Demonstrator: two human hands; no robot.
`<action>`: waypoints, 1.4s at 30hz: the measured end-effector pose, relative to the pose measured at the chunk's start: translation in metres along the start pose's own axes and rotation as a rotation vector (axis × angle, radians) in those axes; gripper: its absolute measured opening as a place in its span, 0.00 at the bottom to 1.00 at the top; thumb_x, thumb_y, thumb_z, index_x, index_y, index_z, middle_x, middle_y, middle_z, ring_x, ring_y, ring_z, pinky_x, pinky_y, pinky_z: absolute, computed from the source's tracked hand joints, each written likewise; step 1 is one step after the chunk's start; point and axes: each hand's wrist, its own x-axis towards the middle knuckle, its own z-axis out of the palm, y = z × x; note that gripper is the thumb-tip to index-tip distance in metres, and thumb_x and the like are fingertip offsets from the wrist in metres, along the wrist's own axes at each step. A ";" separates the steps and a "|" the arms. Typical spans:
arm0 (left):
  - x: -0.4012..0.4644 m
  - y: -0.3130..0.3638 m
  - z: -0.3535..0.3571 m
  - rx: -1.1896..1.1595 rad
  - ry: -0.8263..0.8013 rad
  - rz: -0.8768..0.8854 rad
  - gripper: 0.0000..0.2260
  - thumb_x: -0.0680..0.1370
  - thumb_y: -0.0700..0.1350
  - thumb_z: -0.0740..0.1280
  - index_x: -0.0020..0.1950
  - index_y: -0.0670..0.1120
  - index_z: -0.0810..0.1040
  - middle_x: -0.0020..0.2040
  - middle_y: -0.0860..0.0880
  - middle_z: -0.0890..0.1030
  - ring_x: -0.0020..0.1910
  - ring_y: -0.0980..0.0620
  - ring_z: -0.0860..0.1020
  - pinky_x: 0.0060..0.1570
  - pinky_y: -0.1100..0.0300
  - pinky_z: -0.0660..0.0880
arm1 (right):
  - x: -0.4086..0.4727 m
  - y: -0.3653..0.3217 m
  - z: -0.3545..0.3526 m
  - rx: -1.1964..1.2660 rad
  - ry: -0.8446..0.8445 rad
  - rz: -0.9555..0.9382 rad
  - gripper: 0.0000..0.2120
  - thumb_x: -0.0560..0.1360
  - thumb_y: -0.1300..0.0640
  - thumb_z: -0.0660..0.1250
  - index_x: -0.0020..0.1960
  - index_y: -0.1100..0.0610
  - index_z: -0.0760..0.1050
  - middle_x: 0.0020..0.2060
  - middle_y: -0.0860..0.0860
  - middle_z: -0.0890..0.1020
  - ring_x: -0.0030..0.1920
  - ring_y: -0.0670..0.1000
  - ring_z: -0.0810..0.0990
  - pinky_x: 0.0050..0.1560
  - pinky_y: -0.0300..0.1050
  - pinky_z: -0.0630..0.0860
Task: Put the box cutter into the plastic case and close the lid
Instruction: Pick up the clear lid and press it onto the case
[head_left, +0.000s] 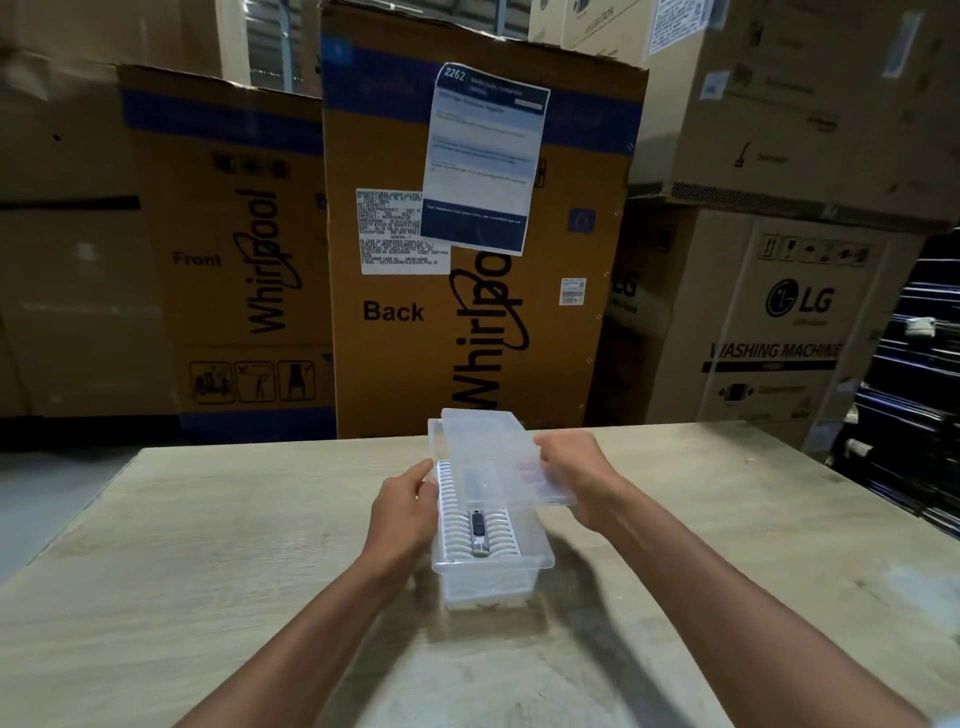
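A clear plastic case (488, 577) stands lengthwise on the wooden table (208, 545) in front of me. The dark box cutter (478, 525) lies inside on a white ribbed insert, its far end seen through the lid. The clear lid (485, 452) is held tilted over the far half of the case, with the near half uncovered. My left hand (402, 506) grips the lid's left edge beside the case wall. My right hand (576, 475) grips the lid's right edge.
Tall cardboard appliance boxes (467, 234) stand close behind the table's far edge (675, 428). More cartons are stacked at the right (779, 322), and dark wrapped goods (914, 415) stand at the far right. The tabletop extends left and right of the case.
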 end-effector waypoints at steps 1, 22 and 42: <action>0.000 0.000 0.000 -0.018 -0.007 -0.008 0.16 0.85 0.42 0.57 0.69 0.47 0.77 0.55 0.51 0.81 0.49 0.54 0.80 0.50 0.52 0.81 | -0.002 0.000 0.001 -0.016 -0.007 -0.017 0.08 0.77 0.64 0.60 0.48 0.62 0.78 0.44 0.57 0.80 0.45 0.55 0.79 0.38 0.46 0.74; 0.009 0.007 -0.005 -0.050 -0.133 -0.190 0.14 0.84 0.42 0.58 0.68 0.44 0.75 0.53 0.46 0.84 0.47 0.48 0.84 0.41 0.52 0.84 | -0.030 -0.008 -0.003 -0.699 -0.208 -0.224 0.13 0.76 0.55 0.66 0.53 0.63 0.79 0.43 0.55 0.82 0.35 0.51 0.83 0.27 0.40 0.78; 0.018 -0.004 -0.005 -0.130 -0.050 -0.148 0.13 0.82 0.39 0.63 0.67 0.47 0.75 0.52 0.44 0.82 0.46 0.49 0.84 0.36 0.55 0.81 | -0.024 0.012 -0.020 -0.521 -0.232 -0.295 0.25 0.78 0.54 0.72 0.72 0.59 0.72 0.60 0.55 0.80 0.46 0.50 0.83 0.35 0.40 0.82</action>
